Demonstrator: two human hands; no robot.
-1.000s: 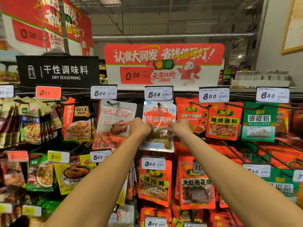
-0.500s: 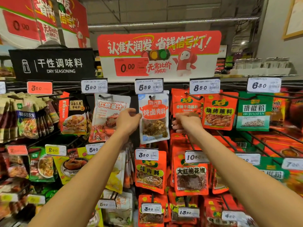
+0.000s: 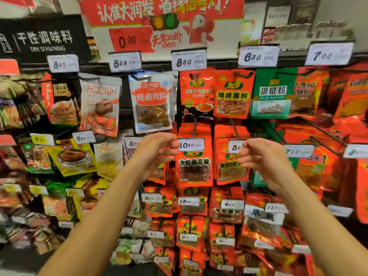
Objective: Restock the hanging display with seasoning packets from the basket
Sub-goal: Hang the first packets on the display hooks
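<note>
Both hands hang in front of the display, empty. The left hand (image 3: 157, 154) has its fingers loosely curled around nothing, and the right hand (image 3: 262, 158) mirrors it, fingers relaxed and slightly bent; neither touches a packet. They sit below the top row, in front of the second row of hooks, with a red peppercorn packet (image 3: 194, 168) showing between them.

Above the left hand a white stew-spice packet (image 3: 152, 102) hangs on its hook (image 3: 139, 76) under the 5.89 tag (image 3: 125, 61), with the edges of more of the same visible behind it. It hangs roughly square, free of both hands, so this packet appears to be placed.

The neighbouring hooks look well filled: a white sauce packet (image 3: 100, 104) to its left, orange packets (image 3: 232, 94) and a green pepper packet (image 3: 272, 94) to its right.

The basket is not in view, so how many packets are left cannot be told. Judging by the empty hands, the likely next step is reaching down for another packet and finding its matching hook. The frame is blurred, so fine details on lower rows are unreadable
</note>
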